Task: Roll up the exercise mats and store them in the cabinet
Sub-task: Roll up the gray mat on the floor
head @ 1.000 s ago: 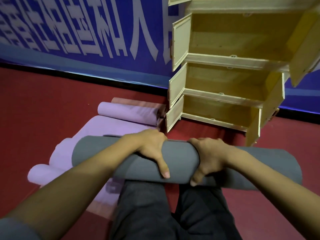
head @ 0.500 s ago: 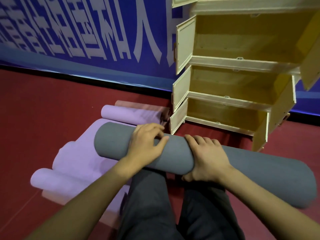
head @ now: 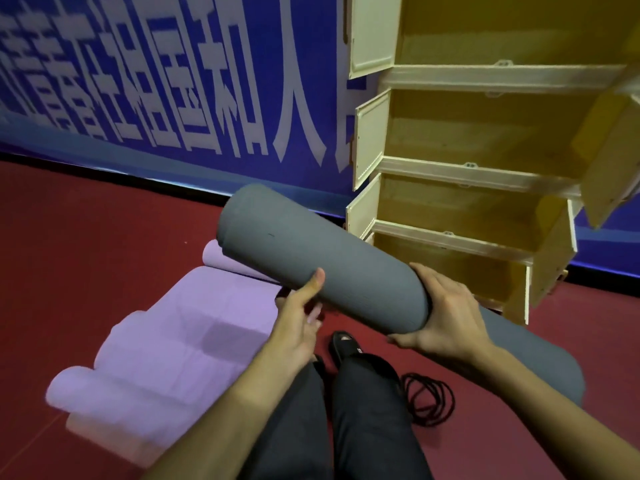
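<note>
Both hands hold the rolled grey mat (head: 329, 268) up off the red floor (head: 86, 254), tilted, its far end pointing up and left. The left hand (head: 298, 323) grips it from below, thumb on the side. The right hand (head: 446, 313) wraps around it near the middle. A purple mat (head: 180, 344) lies half rolled on the floor — just left of the legs. The wooden cabinet (head: 485, 161) stands close by, doors open. A black cord (head: 429, 400) lies coiled by the right leg.

The rolled mat (head: 322, 271) is plain grey, the flat mat (head: 194, 334) lilac. The cabinet (head: 485, 168) is cream and yellow, the floor (head: 86, 244) dark red, the banner (head: 173, 81) blue with white characters.
</note>
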A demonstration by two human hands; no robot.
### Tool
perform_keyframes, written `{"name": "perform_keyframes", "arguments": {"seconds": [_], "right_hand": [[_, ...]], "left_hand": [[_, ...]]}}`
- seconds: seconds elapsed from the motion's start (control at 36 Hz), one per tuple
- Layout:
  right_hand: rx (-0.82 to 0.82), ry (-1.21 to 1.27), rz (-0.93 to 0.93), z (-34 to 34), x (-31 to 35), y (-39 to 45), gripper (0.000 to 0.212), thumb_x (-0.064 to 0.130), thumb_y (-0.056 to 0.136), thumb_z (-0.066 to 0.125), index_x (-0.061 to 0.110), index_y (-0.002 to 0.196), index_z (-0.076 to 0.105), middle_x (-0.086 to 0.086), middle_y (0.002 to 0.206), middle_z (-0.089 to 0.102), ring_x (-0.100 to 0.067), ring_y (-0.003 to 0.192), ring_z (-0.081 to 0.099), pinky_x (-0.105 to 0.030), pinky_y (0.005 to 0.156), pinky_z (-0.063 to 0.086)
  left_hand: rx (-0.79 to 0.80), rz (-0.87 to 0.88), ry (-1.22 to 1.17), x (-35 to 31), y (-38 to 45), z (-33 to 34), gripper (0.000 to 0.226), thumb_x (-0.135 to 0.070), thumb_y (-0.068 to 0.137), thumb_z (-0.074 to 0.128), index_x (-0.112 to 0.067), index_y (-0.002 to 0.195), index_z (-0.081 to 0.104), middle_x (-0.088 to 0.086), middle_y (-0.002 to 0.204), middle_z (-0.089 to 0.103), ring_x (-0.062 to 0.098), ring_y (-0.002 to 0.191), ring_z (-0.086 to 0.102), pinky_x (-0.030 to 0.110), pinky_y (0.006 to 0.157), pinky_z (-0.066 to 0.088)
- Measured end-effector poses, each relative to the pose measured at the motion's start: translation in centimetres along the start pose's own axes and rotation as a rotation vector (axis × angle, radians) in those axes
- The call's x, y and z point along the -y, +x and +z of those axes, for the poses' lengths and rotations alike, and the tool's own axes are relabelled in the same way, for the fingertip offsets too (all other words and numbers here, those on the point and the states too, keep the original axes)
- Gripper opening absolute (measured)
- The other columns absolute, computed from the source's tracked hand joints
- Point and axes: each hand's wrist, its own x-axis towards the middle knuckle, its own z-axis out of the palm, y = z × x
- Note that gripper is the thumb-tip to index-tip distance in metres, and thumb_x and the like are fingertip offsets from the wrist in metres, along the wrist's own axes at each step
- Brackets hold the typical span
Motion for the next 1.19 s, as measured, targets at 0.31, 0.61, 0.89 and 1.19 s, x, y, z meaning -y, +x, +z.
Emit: {"name": "perform_keyframes", "arguments": {"seconds": [0.31, 0.61, 0.89, 1.19], "right_hand": [[0.015, 0.336, -0.024, -0.8, -2.2, 2.9, 0.138, 0.066, 0.048, 0.094, 0.027, 0.158, 0.020, 0.007, 0.160, 0.036, -0.012, 0.146, 0.037, -0.044, 0.118, 0.038], [0.088, 0.477, 0.068, 2.2, -4.1, -4.8, 0.129, 0.064, 0.058, 0.093, 0.023, 0.158, 0.024, 0.012, 0.159, 0.033, -0.006, 0.149, 0.031, -0.041, 0.119, 0.036], [0.226, 0.492, 0.023, 3.3, -3.8, -5.0, 0.133, 0.037, 0.068, 0.092, 0.026, 0.162, -0.002, 0.002, 0.165, 0.008, -0.008, 0.155, 0.012, -0.039, 0.125, 0.024], [0.214, 0.348, 0.046, 4.2, -1.5, -0.6, 0.135, 0.053, 0.043, 0.099, 0.033, 0.155, 0.028, 0.009, 0.160, 0.020, -0.013, 0.147, 0.029, -0.007, 0.115, 0.019]], "left_hand": [[0.375, 0.325, 0.289, 0.2, 2.3, 1.7, 0.106, -0.020, 0.049, 0.101, -0.017, 0.137, 0.042, 0.000, 0.125, 0.069, 0.020, 0.119, 0.064, 0.038, 0.096, 0.056], [0.471, 0.347, 0.804, 10.7, 2.2, 0.4, 0.108, -0.006, 0.048, 0.102, -0.022, 0.138, 0.046, -0.026, 0.131, 0.063, -0.004, 0.126, 0.056, 0.015, 0.102, 0.045], [0.495, 0.371, 1.053, 11.1, 4.0, -1.8, 0.133, -0.040, 0.047, 0.105, -0.026, 0.156, 0.029, -0.012, 0.150, 0.050, 0.011, 0.141, 0.046, 0.050, 0.116, 0.039], [0.402, 0.480, 1.010, 8.6, 3.8, -1.2, 0.112, -0.047, 0.047, 0.101, -0.049, 0.143, 0.043, -0.022, 0.134, 0.061, 0.004, 0.127, 0.057, 0.035, 0.103, 0.052]]}}
